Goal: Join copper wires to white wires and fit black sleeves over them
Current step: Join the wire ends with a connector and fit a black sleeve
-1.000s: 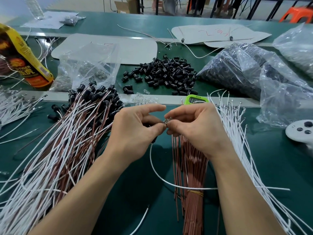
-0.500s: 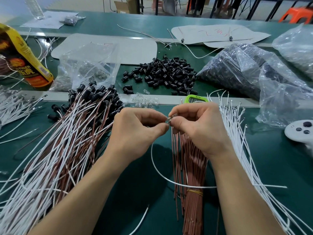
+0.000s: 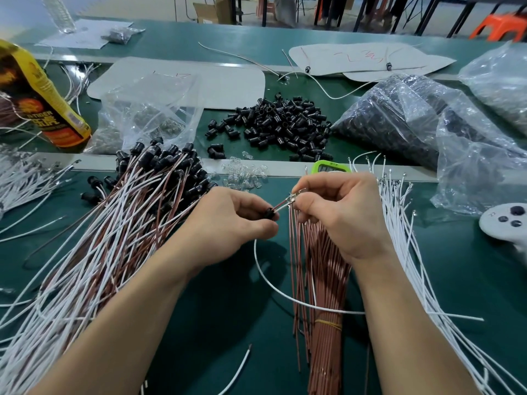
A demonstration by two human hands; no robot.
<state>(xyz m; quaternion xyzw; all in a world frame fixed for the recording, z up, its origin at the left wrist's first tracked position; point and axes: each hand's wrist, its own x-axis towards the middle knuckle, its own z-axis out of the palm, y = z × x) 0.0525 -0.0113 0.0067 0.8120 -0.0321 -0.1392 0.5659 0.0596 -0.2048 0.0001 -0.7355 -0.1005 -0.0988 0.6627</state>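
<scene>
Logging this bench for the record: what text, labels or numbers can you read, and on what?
"TIGER", partly cut off, above Chinese characters too blurred to read: yellow bottle.
Red handwriting on the far grey sheet: scribbles, not legible.
Small mark on the white controller: too small to read.

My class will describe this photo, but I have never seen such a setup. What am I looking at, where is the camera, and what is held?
No machine here: a person's two bare hands, filmed by a head-worn camera looking down at a green table. The left hand pinches a black sleeve; the right hand pinches the wire ends sticking out of it. On the table lie finished wires at left, a copper wire bundle centre, white wires right, loose sleeves behind.
</scene>
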